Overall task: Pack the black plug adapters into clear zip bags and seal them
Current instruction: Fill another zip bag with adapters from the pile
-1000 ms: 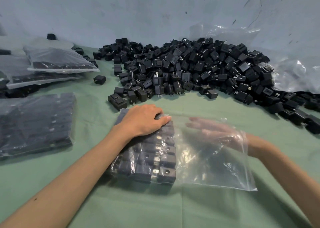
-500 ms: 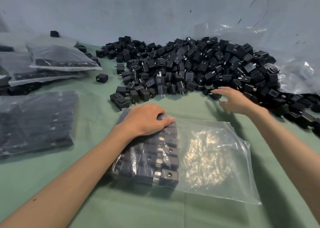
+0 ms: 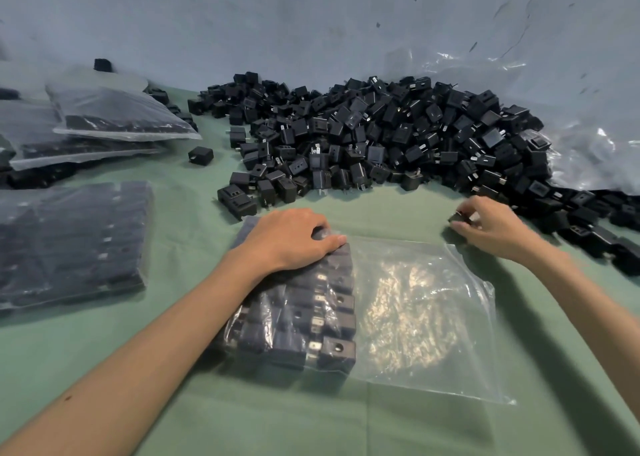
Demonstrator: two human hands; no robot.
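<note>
A clear zip bag (image 3: 419,320) lies on the green cloth in front of me, its left half filled with rows of black plug adapters (image 3: 304,320), its right half flat. My left hand (image 3: 294,241) rests palm down on the packed adapters at the bag's far left corner. My right hand (image 3: 485,227) is just beyond the bag's far right corner and pinches one black adapter (image 3: 459,217) between thumb and fingers. A big heap of loose adapters (image 3: 381,137) stretches across the back of the table.
Filled bags lie at the left: one flat pack (image 3: 72,244) near me, several stacked bags (image 3: 104,123) farther back. A single loose adapter (image 3: 200,155) sits between them and the heap. Crumpled clear plastic (image 3: 595,144) lies against the wall at the right.
My right hand came out of the bag, reached to the heap's near edge, and now has drawn back a little to the right with one adapter pinched. The left hand stayed put.
</note>
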